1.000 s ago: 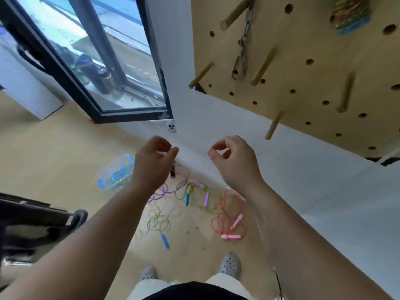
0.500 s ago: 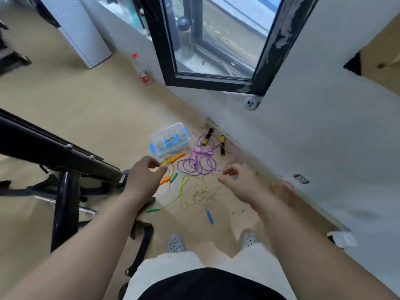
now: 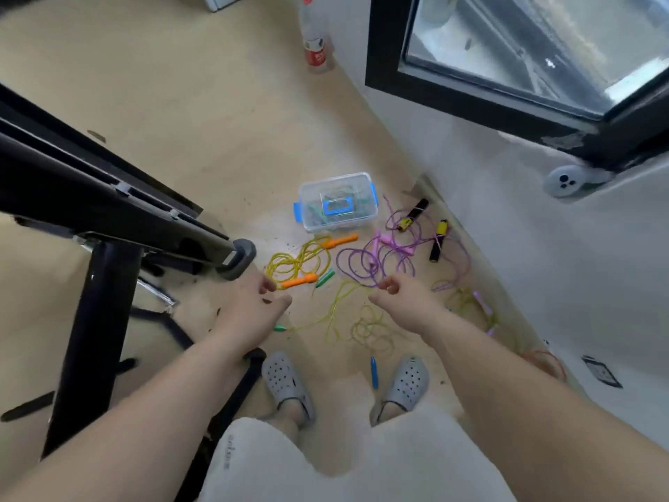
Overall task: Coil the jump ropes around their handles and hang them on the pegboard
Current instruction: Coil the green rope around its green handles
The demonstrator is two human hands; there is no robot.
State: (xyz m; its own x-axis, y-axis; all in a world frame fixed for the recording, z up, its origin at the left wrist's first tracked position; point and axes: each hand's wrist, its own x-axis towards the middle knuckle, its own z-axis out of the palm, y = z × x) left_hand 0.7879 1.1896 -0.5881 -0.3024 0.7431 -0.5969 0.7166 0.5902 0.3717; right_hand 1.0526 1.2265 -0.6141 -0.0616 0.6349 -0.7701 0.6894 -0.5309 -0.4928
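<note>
Several jump ropes lie tangled on the floor by the wall: a yellow rope with orange handles (image 3: 303, 263), a purple rope with pink handles (image 3: 365, 262), a thin purple rope with black and yellow handles (image 3: 438, 240), and a pale green rope (image 3: 362, 324) with a blue handle (image 3: 374, 372). My left hand (image 3: 249, 313) hovers above the floor near the orange handle, fingers loosely spread, holding nothing. My right hand (image 3: 402, 302) hangs over the purple loops with curled fingers and nothing in them. The pegboard is out of view.
A clear plastic box with blue clips (image 3: 336, 201) sits beyond the ropes. Black exercise-machine frame (image 3: 101, 211) stands at the left. A bottle (image 3: 314, 41) stands by the wall under a black-framed window (image 3: 506, 96). My two grey clogs (image 3: 286, 382) are below.
The view swung down from the pegboard to the floor. Both hands dropped from chest height toward the ropes; they hold nothing throughout.
</note>
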